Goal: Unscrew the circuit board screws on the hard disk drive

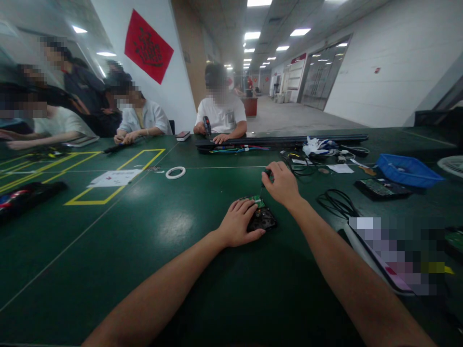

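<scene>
Mostly black, a flat device (264, 220) with a green circuit board (259, 202) lies between the near and far edges of the green worktop (108, 250); the left hand (237, 222) spreads over it. The right hand's (281, 184) grip is clasped round a screwdriver (267, 172). Toward the far right corner, a blue basket (415, 179) holds something indistinct. Beyond hangs a red poster (149, 46).
</scene>
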Available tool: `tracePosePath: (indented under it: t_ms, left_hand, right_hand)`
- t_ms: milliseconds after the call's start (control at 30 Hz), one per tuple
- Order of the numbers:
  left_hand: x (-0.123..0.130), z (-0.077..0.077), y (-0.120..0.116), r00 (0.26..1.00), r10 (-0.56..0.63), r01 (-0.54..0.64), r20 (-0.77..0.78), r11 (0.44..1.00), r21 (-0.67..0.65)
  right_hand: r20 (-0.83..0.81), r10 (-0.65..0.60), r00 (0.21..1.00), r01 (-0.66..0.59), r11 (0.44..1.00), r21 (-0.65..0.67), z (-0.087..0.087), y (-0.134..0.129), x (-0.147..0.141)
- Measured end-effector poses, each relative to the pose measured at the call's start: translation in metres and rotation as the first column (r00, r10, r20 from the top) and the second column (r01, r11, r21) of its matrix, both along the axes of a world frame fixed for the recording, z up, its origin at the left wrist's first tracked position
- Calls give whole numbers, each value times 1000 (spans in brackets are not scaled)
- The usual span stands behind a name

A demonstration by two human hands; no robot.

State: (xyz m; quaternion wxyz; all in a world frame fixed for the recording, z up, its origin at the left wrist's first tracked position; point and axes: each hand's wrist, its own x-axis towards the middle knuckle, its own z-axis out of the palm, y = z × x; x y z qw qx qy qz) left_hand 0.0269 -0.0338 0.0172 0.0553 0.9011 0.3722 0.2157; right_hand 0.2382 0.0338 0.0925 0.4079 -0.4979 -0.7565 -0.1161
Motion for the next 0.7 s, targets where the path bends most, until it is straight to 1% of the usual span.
tracePosePath:
  t_ms: [300,500,700]
  left_hand:
    - [-1,1,-1,1000,6,-6,-1,1000,-3]
    - [0,2,-1,1000,9,-9,-14,1000,2]
    - [-1,1,-1,1000,7,-7,-13,1000,-2]
  right_hand:
    - [-39,25,999,-26,1000,-9,2,0,-1]
    - [-53,25,998,-25,1000,-7,-1,3,1]
    - [-113,52,992,-55,998,-23,-1,4,0]
